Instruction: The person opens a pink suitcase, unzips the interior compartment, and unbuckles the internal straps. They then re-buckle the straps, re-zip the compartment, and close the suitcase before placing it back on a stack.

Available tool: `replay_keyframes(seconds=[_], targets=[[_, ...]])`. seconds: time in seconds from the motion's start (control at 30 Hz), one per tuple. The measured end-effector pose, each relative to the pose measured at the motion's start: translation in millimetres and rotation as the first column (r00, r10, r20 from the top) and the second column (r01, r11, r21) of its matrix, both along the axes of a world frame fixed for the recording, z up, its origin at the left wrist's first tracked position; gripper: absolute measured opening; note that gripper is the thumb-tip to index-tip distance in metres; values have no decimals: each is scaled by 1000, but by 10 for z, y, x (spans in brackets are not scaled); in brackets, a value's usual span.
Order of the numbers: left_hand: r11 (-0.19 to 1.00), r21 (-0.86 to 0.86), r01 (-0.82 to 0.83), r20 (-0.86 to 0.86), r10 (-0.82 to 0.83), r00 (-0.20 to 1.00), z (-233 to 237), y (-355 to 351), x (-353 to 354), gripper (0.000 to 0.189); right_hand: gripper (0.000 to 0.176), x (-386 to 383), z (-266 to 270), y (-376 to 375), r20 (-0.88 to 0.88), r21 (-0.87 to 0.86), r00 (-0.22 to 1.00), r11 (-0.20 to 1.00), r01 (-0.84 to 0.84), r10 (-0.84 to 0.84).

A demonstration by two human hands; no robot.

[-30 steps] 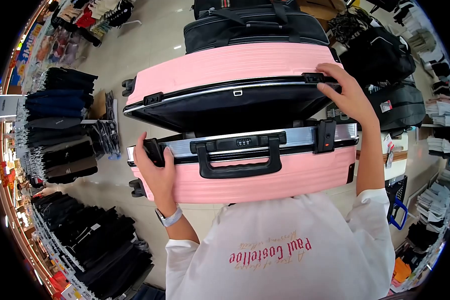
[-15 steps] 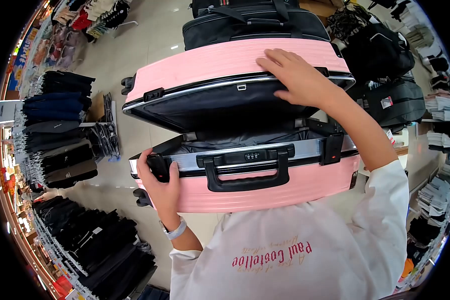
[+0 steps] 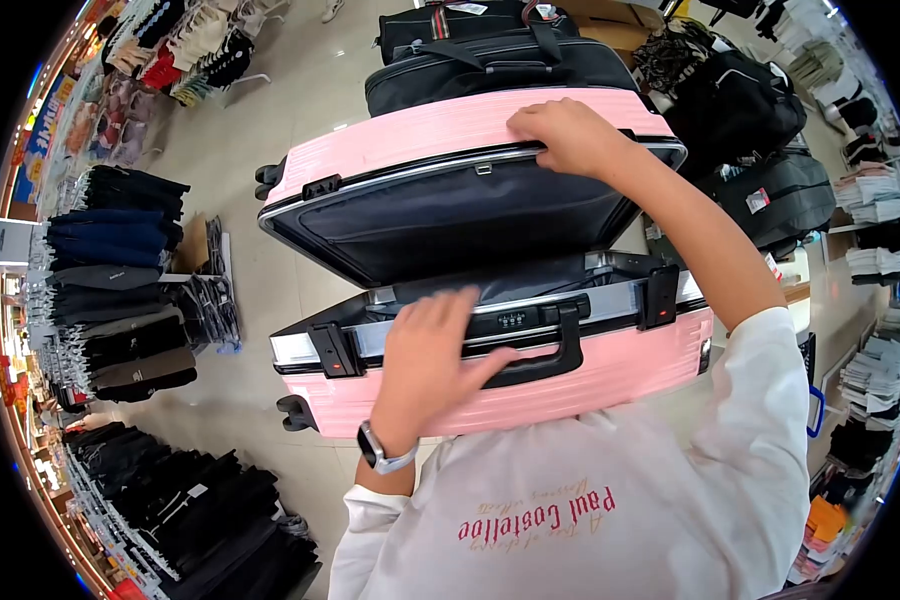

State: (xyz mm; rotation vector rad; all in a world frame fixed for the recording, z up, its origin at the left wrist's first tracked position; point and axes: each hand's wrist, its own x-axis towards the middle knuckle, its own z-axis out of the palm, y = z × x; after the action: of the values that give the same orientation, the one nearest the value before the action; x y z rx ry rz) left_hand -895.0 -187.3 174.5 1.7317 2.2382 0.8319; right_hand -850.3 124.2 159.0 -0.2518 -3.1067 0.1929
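A pink hard-shell suitcase stands partly open against my body, with a black lining inside. My right hand grips the front edge of its raised lid, fingers over the top and thumb at the rim. In front of the lower half, my left hand is slightly blurred, its fingers stretched out and its thumb apart. It covers the left part of the black carry handle. Beside that handle sits a combination lock. Black latches stand at either side of the front, the left one unhanded.
Black travel bags stand right behind the lid. At right are a black backpack and a grey bag with a tag. Racks of dark clothes line the left, and stacked white goods the far right.
My left hand has left the left latch and moved right, in front of the handle. The lid has tilted further open, and my right hand now curls round its edge.
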Motion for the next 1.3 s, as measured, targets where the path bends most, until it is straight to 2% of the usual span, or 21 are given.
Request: replay_keyframes(seconds=[0.03,0.1,0.13,0.27,0.33,0.37,0.47,0.73,0.8,0.93,0.97,1.13,1.2,1.23,1.3], targets=[[1000,2,8,0,-8,1000,-19,5,5,52,41,-17,-31,26,-26,-3,1000,1000,-6,6],[988,-154,-4,-18,1,1000,-49,-14,7,51,43,-48,-44,38,-51,-15,999,1000,4,-5],[987,-160,9,-15,-12,1000,-68,-37,18,51,43,-61,-50,45,-56,-26,998,1000,16,-17],[997,-72,-11,-19,10,1000,-119,-183,23,47,38,-178,-161,41,-88,-19,996,1000,14,-15],[998,-58,-12,7,12,1000,-160,-264,42,47,33,-209,-163,10,-60,63,998,998,6,-2],[999,-43,-18,29,19,999,-177,-320,51,47,31,-189,-184,7,-115,49,993,999,-6,12],[1000,-17,-22,44,23,999,-187,-412,71,46,38,-158,-236,-20,-115,70,993,997,40,-32],[998,13,-59,42,58,997,-180,-485,166,45,41,-197,-320,-29,-110,138,991,987,85,-70],[998,10,-67,26,67,997,-187,-497,171,45,24,-208,-383,-11,-260,147,965,987,68,-28],[997,33,-71,-6,71,997,-191,-547,221,48,22,-219,-453,-1,-313,131,949,988,78,-33],[997,30,-67,-3,67,998,-195,-571,242,48,20,-254,-466,22,-254,170,967,982,79,-34],[997,-30,-68,-4,68,998,-173,-750,366,49,14,-300,-371,-28,-242,164,970,985,61,-20],[996,-35,-77,8,78,997,-161,-828,443,49,15,-309,-252,-90,-72,173,994,981,89,-77],[992,-78,-97,9,97,995,-146,-868,484,49,15,-297,-218,-68,-74,170,994,982,89,-77],[979,-152,-136,24,141,990,-97,-914,615,50,12,-242,-171,-76,-210,174,974,984,-46,83]])
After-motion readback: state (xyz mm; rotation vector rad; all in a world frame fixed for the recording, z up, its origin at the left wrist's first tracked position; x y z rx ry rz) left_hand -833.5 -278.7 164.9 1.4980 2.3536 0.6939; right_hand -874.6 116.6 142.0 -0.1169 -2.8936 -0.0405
